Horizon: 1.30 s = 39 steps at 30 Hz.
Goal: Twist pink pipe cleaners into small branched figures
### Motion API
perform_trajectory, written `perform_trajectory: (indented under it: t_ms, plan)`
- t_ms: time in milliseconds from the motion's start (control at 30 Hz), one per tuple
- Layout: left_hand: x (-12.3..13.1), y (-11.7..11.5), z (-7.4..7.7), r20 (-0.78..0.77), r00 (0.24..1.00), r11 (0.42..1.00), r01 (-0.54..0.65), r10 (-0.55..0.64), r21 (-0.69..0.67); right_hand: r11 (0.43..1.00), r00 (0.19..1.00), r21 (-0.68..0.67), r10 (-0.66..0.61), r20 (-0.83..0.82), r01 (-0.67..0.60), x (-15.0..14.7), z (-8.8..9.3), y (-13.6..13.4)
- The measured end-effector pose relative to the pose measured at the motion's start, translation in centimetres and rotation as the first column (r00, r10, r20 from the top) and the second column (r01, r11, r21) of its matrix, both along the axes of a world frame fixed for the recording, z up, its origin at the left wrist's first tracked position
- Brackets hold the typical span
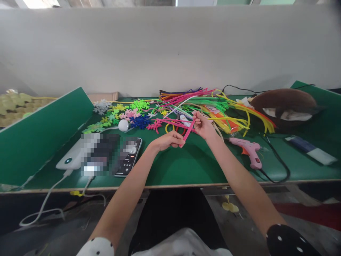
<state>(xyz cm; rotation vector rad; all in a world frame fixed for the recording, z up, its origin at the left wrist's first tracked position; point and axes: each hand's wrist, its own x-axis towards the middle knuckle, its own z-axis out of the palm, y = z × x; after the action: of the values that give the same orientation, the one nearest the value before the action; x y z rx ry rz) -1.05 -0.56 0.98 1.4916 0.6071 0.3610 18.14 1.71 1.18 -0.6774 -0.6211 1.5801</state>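
Over the near half of the green table (176, 169), between the hands and a little above the surface, is a bright pink strand (189, 132), straight and slim, slanting from its lower, nearer end up and away to the right; it looks broader than a single stem, though whether it is doubled or several lie together cannot be told. The left hand (172, 139) has its fingers curled in and holds the lower end at the fingertips, with a short tip of pink poking past them. The right hand (202, 126), a little farther off and higher, is narrowed to a pinch, its bent fingers gripping the upper end. To either side lie a phone (129, 156), near the left forearm, and a pink glue gun (249, 150), to the right of the right forearm. Just behind the hands, more pink stems (174, 122) lie on the table, with a pink branched piece (155, 125) near their left end. Beyond, blue (141, 122) and bright green branched pieces (140, 105) sit left of a heap of long, many-coloured stems (186, 100), and a pale wall (170, 49) rises behind everything.
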Motion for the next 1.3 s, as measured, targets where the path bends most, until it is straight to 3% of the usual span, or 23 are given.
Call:
perform_trajectory:
  t_ms: [167, 400, 567, 667, 767, 867, 933, 1033, 1167, 1300]
  plan:
    - [0.6, -0.1, -0.3, -0.041, 0.993, 0.991, -0.111, 0.114, 0.07, 0.998, 0.999, 0.044, -0.034, -0.042, 0.036, 0.7, -0.5, 0.6]
    - [0.9, 0.1, -0.8, -0.082, 0.976, 0.949, -0.173, 0.2, 0.263, 0.978, 0.978, 0.027, -0.207, -0.02, 0.207, 0.7, 0.1, 0.3]
    - [1.6, 0.3, -1.5, -0.129, 0.943, 0.855, -0.213, 0.306, 0.473, 0.987, 0.977, 0.081, -0.152, 0.15, 0.141, -0.5, 0.2, -0.5]
    - [2.0, 0.2, -1.7, -0.173, 0.917, 0.785, -0.197, 0.36, 0.587, 0.977, 0.956, 0.204, -0.117, 0.271, 0.062, -1.4, 0.4, -1.2]
    - [2.2, 0.0, -1.6, -0.152, 0.899, 0.733, -0.227, 0.411, 0.641, 0.926, 0.895, 0.356, -0.262, 0.362, 0.127, -1.7, 0.7, -1.5]
    - [2.1, 0.0, -1.6, -0.007, 0.83, 0.589, -0.39, 0.558, 0.708, 0.85, 0.724, 0.505, -0.441, 0.531, 0.148, -1.5, 0.9, -1.7]
    - [1.9, 0.1, -1.8, 0.127, 0.763, 0.46, -0.503, 0.634, 0.732, 0.825, 0.55, 0.565, -0.481, 0.683, 0.021, -1.6, 0.9, -1.9]
    - [1.5, 0.6, -2.3, 0.276, 0.716, 0.305, -0.568, 0.642, 0.764, 0.817, 0.323, 0.524, -0.441, 0.837, -0.241, -2.2, 0.7, -2.2]
    - [1.2, 1.1, -3.1, 0.354, 0.759, 0.13, -0.494, 0.547, 0.859, 0.812, 0.239, 0.45, -0.385, 0.891, -0.372, -2.7, 0.3, -2.5]
    - [0.8, 1.5, -3.3, 0.315, 0.804, 0.05, -0.391, 0.505, 0.919, 0.811, 0.196, 0.406, -0.356, 0.914, -0.422, -2.2, -0.1, -2.1]
